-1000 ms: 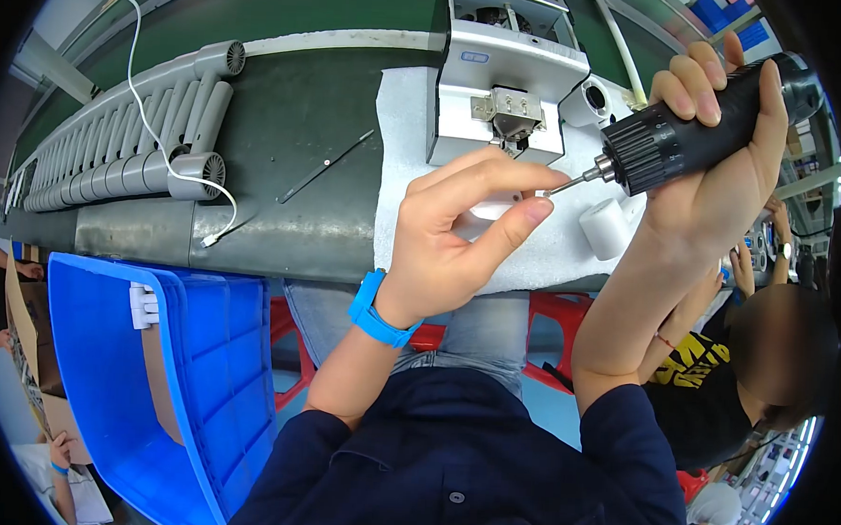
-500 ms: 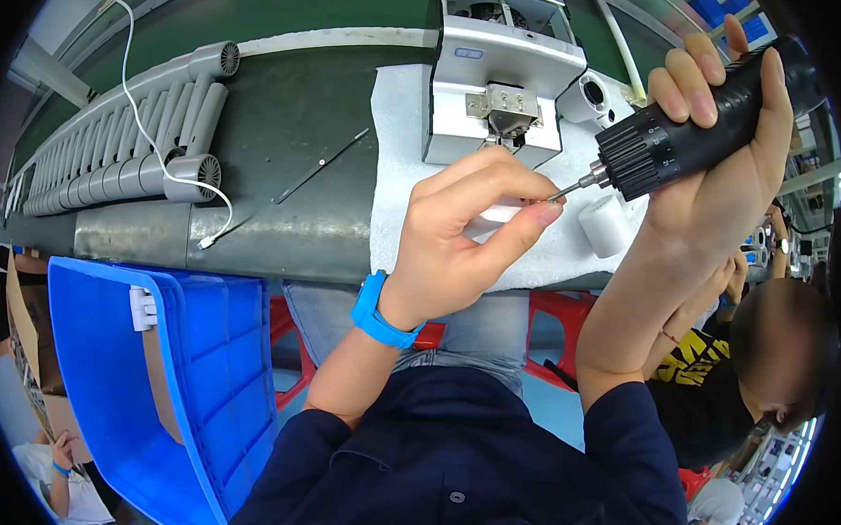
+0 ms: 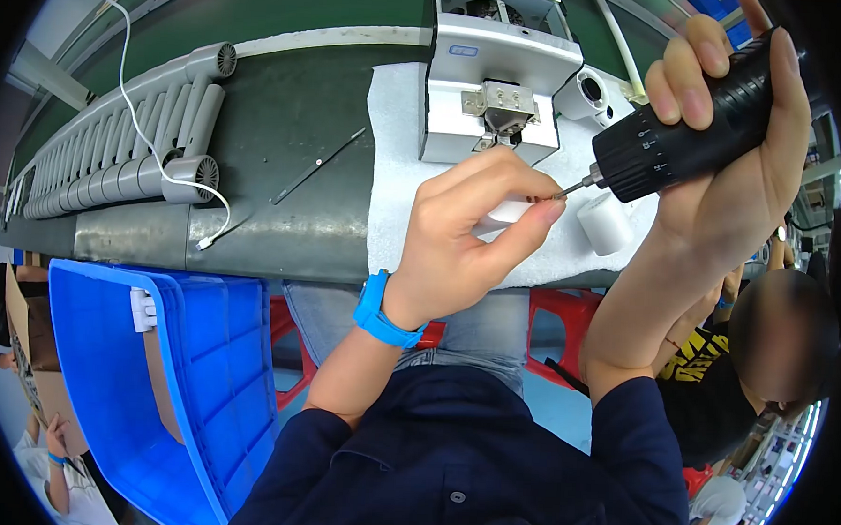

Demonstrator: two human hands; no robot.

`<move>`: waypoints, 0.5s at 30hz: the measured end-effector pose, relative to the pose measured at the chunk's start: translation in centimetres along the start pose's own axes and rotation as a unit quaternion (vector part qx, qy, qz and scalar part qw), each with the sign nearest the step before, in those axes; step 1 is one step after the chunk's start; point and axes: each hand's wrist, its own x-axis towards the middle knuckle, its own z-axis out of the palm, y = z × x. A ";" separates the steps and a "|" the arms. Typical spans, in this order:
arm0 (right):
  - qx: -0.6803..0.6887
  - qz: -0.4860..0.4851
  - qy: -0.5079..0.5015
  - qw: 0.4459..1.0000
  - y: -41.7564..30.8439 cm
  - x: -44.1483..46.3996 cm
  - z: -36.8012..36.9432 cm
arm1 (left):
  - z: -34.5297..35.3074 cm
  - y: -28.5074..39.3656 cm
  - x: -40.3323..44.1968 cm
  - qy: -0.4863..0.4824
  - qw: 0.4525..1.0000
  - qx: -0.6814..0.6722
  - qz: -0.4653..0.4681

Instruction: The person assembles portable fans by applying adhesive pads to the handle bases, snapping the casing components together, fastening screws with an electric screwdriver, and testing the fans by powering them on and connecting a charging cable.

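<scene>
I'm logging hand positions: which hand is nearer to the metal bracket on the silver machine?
Left. The left hand is just in front of the metal bracket; the right hand is farther off to its right, around the black driver.

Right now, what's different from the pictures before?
The thumb of the left hand has moved up and right, closer to the index fingertip. They now pinch at the tip of the bit; I can't tell whether something tiny is between them. The right hand still grips the black driver. The white roll, machine and blue crate stayed put.
</scene>
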 end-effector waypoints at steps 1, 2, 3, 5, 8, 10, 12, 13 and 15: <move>-0.033 -0.021 0.047 0.998 0.1 -0.1 0.9 | 0.1 0.0 0.0 0.000 1.000 0.002 -0.001; 0.072 -0.016 0.038 0.997 -0.1 0.7 1.5 | 0.1 0.0 0.0 -0.001 1.000 0.001 -0.001; 0.004 -0.029 0.038 0.999 -0.2 0.4 1.5 | 0.1 0.1 0.0 -0.003 1.000 0.006 -0.001; -0.133 -0.057 0.043 0.989 -0.3 -0.2 1.5 | 0.1 0.1 0.0 -0.005 1.000 0.011 0.000; 0.063 -0.041 -0.035 0.997 0.0 0.7 1.1 | 0.1 0.1 -0.1 -0.007 1.000 0.007 0.003; 0.089 -0.024 -0.068 0.993 -0.3 0.9 0.2 | 0.0 0.3 -0.1 -0.011 0.999 0.007 -0.029; 0.092 -0.015 -0.082 0.992 -0.5 0.9 -0.4 | 0.1 0.8 -0.4 -0.004 0.996 -0.013 -0.086; 0.094 -0.012 -0.087 0.992 -0.7 0.9 -0.7 | 0.2 1.0 -0.5 0.002 0.989 -0.033 -0.144; 0.097 -0.007 -0.094 0.991 -0.8 0.8 -1.1 | 0.2 0.5 -0.7 0.003 0.991 -0.029 -0.131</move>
